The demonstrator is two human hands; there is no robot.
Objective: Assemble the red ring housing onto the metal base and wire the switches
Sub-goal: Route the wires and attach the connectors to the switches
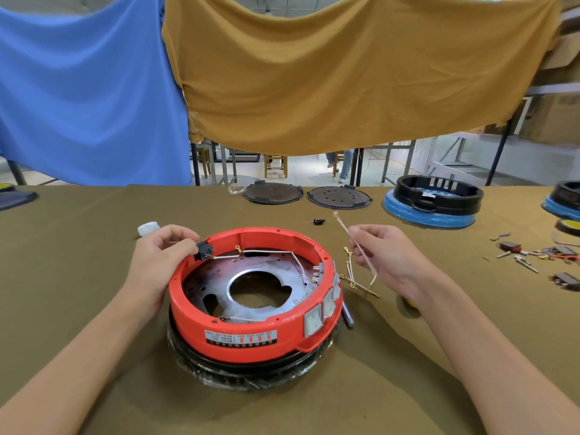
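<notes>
The red ring housing point(251, 296) is sitting on the metal base point(251, 277) mid-table. The left hand point(160, 255) is pinching a black switch point(204, 250) at the housing's far-left rim; the right hand point(389, 259) is pinching a loose wire point(354, 243) beside it. More terminal wires point(357, 282) are lying between them, with two dark discs point(306, 193) and a black ring on blue point(434, 202) lying beyond.

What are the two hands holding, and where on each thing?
The left hand pinches the small black switch at the red ring's rim; the right hand pinches a loose wire near its middle.
</notes>
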